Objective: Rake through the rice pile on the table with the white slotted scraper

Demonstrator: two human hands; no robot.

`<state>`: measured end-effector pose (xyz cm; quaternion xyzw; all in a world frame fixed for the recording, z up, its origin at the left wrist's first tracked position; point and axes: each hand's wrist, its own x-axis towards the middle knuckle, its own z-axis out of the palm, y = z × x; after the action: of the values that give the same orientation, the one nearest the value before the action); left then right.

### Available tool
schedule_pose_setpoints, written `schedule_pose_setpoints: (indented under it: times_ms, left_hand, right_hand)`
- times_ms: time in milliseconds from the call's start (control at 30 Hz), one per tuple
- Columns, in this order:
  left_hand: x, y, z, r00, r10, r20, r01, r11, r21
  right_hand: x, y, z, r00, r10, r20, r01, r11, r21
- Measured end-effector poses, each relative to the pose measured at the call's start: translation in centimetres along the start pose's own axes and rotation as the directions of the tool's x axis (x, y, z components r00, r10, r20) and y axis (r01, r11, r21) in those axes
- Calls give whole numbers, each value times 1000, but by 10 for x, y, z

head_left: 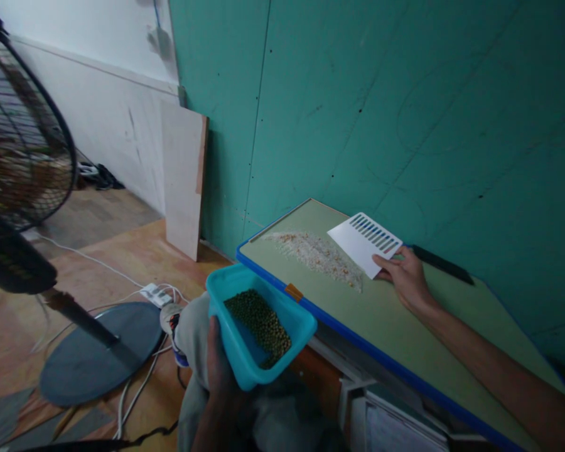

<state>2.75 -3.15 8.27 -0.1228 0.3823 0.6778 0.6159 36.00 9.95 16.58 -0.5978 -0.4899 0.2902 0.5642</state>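
Observation:
My left hand (219, 364) grips a blue plastic tray (226, 292) from below and holds it against the table's front edge. Green beans (258, 323) lie in the tray. My right hand (405, 273) rests on the green tabletop (405, 333) and holds a white slotted scraper card (363, 242) by its near corner. The card stands tilted just right of a spread of pale grains (315, 254) on the table.
A blue rim (358, 342) edges the table, with an orange tab (293, 291) near the tray. A dark flat strip (442, 263) lies by the teal wall. A standing fan (23, 188), its base (98, 351), a power strip (155, 294) and cables occupy the floor at left.

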Motion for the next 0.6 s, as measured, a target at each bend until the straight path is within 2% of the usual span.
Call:
schedule_pose_setpoints:
  times_ms: [100, 200, 367, 533, 600]
  left_hand:
    - [2, 0, -2, 1000, 7, 26, -8, 1000, 27]
    - [3, 1, -2, 999, 21, 35, -22, 999, 49]
    - [3, 3, -3, 997, 49, 63, -53, 996, 68]
    - [5, 5, -5, 996, 90, 25, -93, 982, 166]
    - [5, 5, -6, 995, 86, 47, -93, 981, 173]
  right_hand:
    - [-14, -9, 18, 999, 10, 36, -12, 998, 60]
    - [-19, -13, 27, 999, 9, 53, -14, 995, 94]
    - [-12, -8, 19, 999, 10, -34, -7, 996, 88]
    - [-12, -6, 15, 999, -7, -46, 11, 998, 67]
    - [-13, -6, 16, 996, -49, -72, 53, 997, 54]
